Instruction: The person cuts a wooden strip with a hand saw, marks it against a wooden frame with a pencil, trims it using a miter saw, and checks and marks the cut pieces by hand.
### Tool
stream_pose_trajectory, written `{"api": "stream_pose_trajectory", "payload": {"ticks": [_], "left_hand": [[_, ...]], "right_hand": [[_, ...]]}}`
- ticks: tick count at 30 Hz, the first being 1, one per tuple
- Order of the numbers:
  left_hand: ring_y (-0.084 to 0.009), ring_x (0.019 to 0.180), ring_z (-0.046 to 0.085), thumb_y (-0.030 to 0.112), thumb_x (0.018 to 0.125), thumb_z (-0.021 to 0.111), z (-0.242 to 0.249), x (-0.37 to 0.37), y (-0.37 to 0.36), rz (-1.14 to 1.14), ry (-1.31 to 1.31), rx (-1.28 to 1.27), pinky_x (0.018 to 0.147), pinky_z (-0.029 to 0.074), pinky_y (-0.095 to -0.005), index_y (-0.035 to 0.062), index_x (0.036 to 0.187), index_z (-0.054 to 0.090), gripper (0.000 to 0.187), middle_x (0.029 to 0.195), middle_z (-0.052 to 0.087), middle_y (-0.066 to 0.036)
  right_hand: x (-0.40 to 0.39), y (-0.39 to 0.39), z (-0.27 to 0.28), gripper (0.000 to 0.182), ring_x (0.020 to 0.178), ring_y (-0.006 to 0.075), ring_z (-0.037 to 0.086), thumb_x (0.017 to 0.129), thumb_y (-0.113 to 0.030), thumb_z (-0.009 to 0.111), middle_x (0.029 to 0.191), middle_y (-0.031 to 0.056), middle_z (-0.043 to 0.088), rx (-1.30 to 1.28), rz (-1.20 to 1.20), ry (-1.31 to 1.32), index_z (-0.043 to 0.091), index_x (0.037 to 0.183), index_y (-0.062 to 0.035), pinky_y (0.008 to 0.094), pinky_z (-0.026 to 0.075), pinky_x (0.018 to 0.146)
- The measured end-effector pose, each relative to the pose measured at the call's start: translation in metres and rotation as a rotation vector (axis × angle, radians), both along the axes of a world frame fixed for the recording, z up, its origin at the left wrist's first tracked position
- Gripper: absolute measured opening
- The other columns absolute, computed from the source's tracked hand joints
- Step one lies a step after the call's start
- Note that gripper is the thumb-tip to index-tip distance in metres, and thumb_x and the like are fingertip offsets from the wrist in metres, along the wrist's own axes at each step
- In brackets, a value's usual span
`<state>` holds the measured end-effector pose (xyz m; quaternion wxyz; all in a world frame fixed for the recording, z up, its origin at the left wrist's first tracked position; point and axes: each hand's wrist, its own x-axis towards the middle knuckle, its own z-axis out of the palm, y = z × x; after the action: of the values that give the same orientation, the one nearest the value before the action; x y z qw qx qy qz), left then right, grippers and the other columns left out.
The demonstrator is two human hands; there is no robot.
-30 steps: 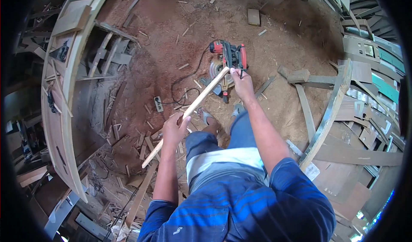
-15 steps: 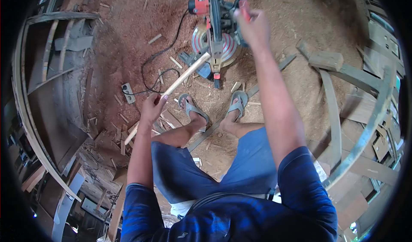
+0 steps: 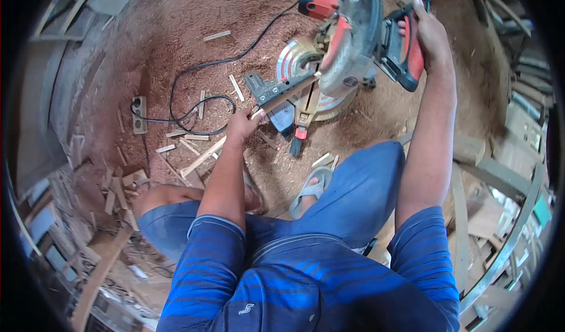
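Note:
My right hand (image 3: 434,41) is wrapped around the red and black handle (image 3: 414,58) of a miter saw (image 3: 356,49) standing on the ground. In my left hand (image 3: 240,126) is a thin wooden strip (image 3: 206,155), gripped partway along its length. The strip's far part lies along the saw's dark fence (image 3: 268,91), and its end reaches the blade guard (image 3: 344,70). Its near end slants down to the left, past my wrist. The blade is mostly hidden by the guard.
A black cable (image 3: 203,65) loops over the sawdust-covered ground to a power socket block (image 3: 139,117) at left. Wood offcuts (image 3: 235,88) lie scattered about. My sandalled foot (image 3: 309,194) is just in front of the saw. Timber and boards (image 3: 500,176) stand at right.
My view has moved down closer to the saw, which appears larger and further right. The strip has gone from hovering over the saw's front to lying along the fence. Both hands keep their grips.

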<state>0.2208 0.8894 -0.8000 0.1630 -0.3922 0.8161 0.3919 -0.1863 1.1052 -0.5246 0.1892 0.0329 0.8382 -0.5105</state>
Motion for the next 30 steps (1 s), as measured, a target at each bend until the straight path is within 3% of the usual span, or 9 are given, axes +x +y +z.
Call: {"api": "stream_pose_trajectory", "payload": {"ticks": [1, 4, 6, 8, 9, 13, 18, 24, 30], "left_hand": [[-0.0387, 0.085, 0.071, 0.063, 0.088, 0.073, -0.007, 0.000, 0.002, 0.011, -0.050, 0.023, 0.081, 0.054, -0.0480, 0.0027, 0.095, 0.075, 0.061, 0.088, 0.074, -0.021], [-0.0411, 0.095, 0.072, 0.062, 0.090, 0.071, -0.005, 0.007, 0.011, 0.038, -0.056, 0.002, 0.086, 0.054, -0.0492, 0.0056, 0.100, 0.077, 0.058, 0.098, 0.075, -0.024], [-0.0419, 0.107, 0.071, 0.058, 0.091, 0.071, 0.002, 0.011, 0.010, 0.065, -0.083, -0.001, 0.093, 0.054, -0.0498, 0.0105, 0.115, 0.076, 0.053, 0.112, 0.074, -0.024], [-0.0413, 0.110, 0.070, 0.055, 0.092, 0.071, 0.004, 0.016, 0.011, 0.114, -0.034, -0.033, 0.095, 0.053, -0.0496, 0.0118, 0.120, 0.074, 0.052, 0.116, 0.074, -0.023], [-0.0399, 0.120, 0.066, 0.049, 0.094, 0.070, 0.002, 0.014, 0.010, 0.094, -0.024, -0.014, 0.104, 0.049, -0.0489, 0.0145, 0.127, 0.072, 0.048, 0.121, 0.073, -0.022], [-0.0381, 0.117, 0.068, 0.039, 0.098, 0.066, 0.012, -0.010, 0.015, 0.101, -0.013, -0.004, 0.103, 0.049, -0.0491, 0.0176, 0.125, 0.072, 0.035, 0.119, 0.074, -0.021], [-0.0355, 0.118, 0.067, 0.040, 0.100, 0.065, 0.005, -0.004, 0.021, 0.085, 0.041, -0.065, 0.104, 0.046, -0.0524, 0.0199, 0.127, 0.073, 0.035, 0.121, 0.075, -0.016], [-0.0329, 0.119, 0.068, 0.041, 0.100, 0.065, 0.002, 0.002, 0.024, 0.125, 0.059, -0.106, 0.104, 0.043, -0.0529, 0.0226, 0.127, 0.074, 0.034, 0.121, 0.075, -0.013], [-0.0308, 0.119, 0.068, 0.043, 0.100, 0.065, 0.011, -0.002, 0.022, 0.153, 0.018, -0.047, 0.105, 0.041, -0.0504, 0.0261, 0.126, 0.076, 0.033, 0.122, 0.076, -0.012]], "right_hand": [[-0.002, -0.003, 0.002, 0.066, 0.079, 0.0216, 0.070, 0.105, -0.059, 0.054, 0.097, 0.0163, 0.073, -0.001, 0.031, -0.023, 0.060, 0.123, 0.0036, 0.0352, 0.059, 0.077], [-0.007, 0.003, 0.016, 0.069, 0.074, 0.0236, 0.071, 0.108, -0.058, 0.046, 0.094, 0.0180, 0.072, 0.040, 0.084, -0.164, 0.054, 0.131, 0.0067, 0.0365, 0.061, 0.073], [-0.025, -0.003, 0.025, 0.069, 0.074, 0.0249, 0.071, 0.109, -0.057, 0.042, 0.094, 0.0189, 0.072, 0.043, 0.122, -0.281, 0.051, 0.133, 0.0073, 0.0370, 0.062, 0.072], [-0.033, -0.011, 0.016, 0.065, 0.073, 0.0261, 0.071, 0.110, -0.056, 0.041, 0.093, 0.0190, 0.072, 0.097, 0.059, -0.231, 0.056, 0.126, 0.0060, 0.0382, 0.063, 0.070], [-0.035, -0.008, 0.010, 0.065, 0.073, 0.0260, 0.071, 0.110, -0.056, 0.041, 0.092, 0.0189, 0.071, 0.103, 0.042, -0.193, 0.057, 0.125, 0.0058, 0.0383, 0.062, 0.069], [-0.008, -0.002, 0.001, 0.058, 0.070, 0.0253, 0.070, 0.110, -0.051, 0.044, 0.089, 0.0185, 0.071, 0.041, -0.035, -0.052, 0.060, 0.118, 0.0040, 0.0380, 0.061, 0.066], [0.071, 0.016, -0.005, 0.048, 0.067, 0.0251, 0.069, 0.110, -0.044, 0.043, 0.083, 0.0179, 0.071, -0.094, -0.137, 0.052, 0.061, 0.110, -0.0003, 0.0388, 0.059, 0.064], [0.127, 0.041, -0.046, 0.044, 0.069, 0.0235, 0.069, 0.111, -0.035, 0.041, 0.089, 0.0165, 0.072, -0.149, -0.062, 0.351, 0.062, 0.126, 0.0009, 0.0370, 0.059, 0.065], [0.166, 0.045, -0.057, 0.054, 0.084, 0.0246, 0.069, 0.110, -0.031, 0.026, 0.096, 0.0170, 0.071, -0.215, -0.101, 0.311, 0.058, 0.138, 0.0024, 0.0365, 0.059, 0.075]]}}
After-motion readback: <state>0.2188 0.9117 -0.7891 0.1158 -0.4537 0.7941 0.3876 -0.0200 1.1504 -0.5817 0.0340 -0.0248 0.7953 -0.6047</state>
